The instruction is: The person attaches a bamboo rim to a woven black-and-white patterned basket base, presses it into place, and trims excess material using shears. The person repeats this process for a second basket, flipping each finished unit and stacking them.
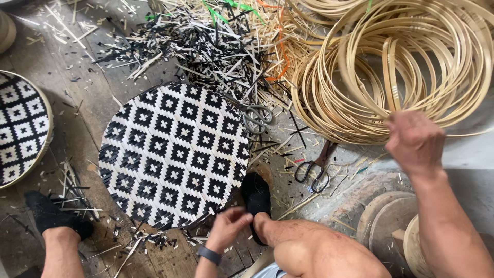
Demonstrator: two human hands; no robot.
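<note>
two hands of mine are in view, far from each other. my right hand (414, 140) is up at the pile of bamboo hoops (391, 62), fingers curled down onto the lower rims; it is blurred, so i cannot tell if it really grips a hoop or only touches them. my left hand (229, 226) is low, near my knee, at the bottom edge of the round woven mat (172, 154) — fingers half bent and loosely together, and i cannot tell whether they pinch anything. the mat has a black and white diamond pattern and lies flat on the floor, between my two feet in black shoes (257, 201). on the left wrist there is a dark band (209, 254). two pairs of scissors lie between mat and hoops: grey scissors (256, 117) just beside the mat's upper right rim, dark-handled scissors (315, 171) lower. a framed woven tray (20, 128) with the same pattern is at the left edge. cut strips (206, 41) — black and pale — cover the floor above the mat.
</note>
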